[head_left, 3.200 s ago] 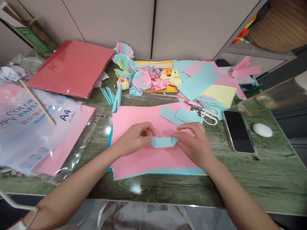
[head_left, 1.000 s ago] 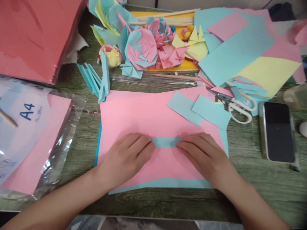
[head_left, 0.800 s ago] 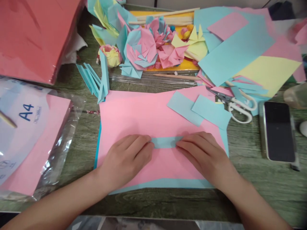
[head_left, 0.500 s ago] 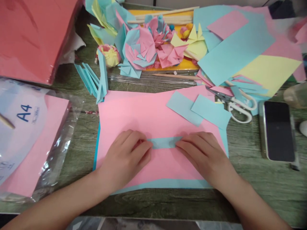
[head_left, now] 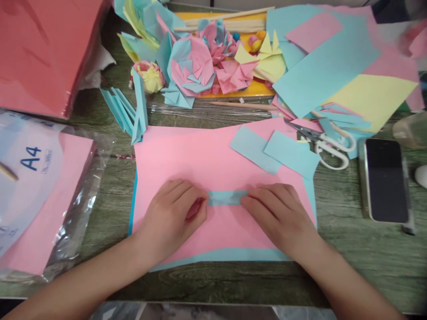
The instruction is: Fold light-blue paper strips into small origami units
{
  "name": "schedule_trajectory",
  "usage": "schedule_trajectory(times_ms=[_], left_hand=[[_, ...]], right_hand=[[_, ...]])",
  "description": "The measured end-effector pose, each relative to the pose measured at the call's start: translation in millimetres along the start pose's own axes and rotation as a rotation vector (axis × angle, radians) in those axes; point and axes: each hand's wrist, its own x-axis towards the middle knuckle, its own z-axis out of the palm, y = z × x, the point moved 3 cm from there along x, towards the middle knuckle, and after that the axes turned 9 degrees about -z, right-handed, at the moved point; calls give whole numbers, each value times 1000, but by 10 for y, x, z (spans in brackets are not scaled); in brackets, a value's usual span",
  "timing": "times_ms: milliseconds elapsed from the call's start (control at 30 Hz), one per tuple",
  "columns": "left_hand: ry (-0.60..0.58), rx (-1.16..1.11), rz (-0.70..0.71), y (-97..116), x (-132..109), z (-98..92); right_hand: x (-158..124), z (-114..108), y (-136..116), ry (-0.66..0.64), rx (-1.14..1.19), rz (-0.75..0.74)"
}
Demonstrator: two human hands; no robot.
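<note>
A narrow light-blue paper strip (head_left: pixel 224 198) lies crosswise over a large pink sheet (head_left: pixel 187 155). My left hand (head_left: pixel 176 218) pinches the strip's left end between thumb and fingers. At its right end, my right hand (head_left: pixel 278 215) has its fingertips closed on the strip, and they cover that end. Two light-blue paper rectangles, one in front (head_left: pixel 291 153) and one behind it (head_left: pixel 255 149), overlap on the upper right of the pink sheet. Blue paper shows beneath the pink sheet along its lower edge.
White-handled scissors (head_left: pixel 333 146) and a phone (head_left: pixel 385 180) lie to the right. Folded blue strips (head_left: pixel 140 102) stand at the upper left. Folded paper flowers (head_left: pixel 191 66) and loose coloured sheets (head_left: pixel 328 58) fill the back. Packs of A4 paper (head_left: pixel 50 195) and red paper (head_left: pixel 46 53) sit left.
The left thumb has shifted slightly, opening a wider gap below the index finger. Both hands stay at the strip's ends; the whole view has moved a little.
</note>
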Motion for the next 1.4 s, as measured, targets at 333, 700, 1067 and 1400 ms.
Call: schedule_trajectory(times_ms=[333,700,1067,1400], left_hand=[[41,79,177,15,-89,16],[-12,-44,-14,41,-19,-13],[-59,-16,-33,67,23,-15],[-64,84,-61,120,59,15]], right_hand=[[-23,29,15,-38,-3,72],[10,66,72,-13,204,370],[48,61,58,-9,212,438],[75,82,51,-22,183,490]])
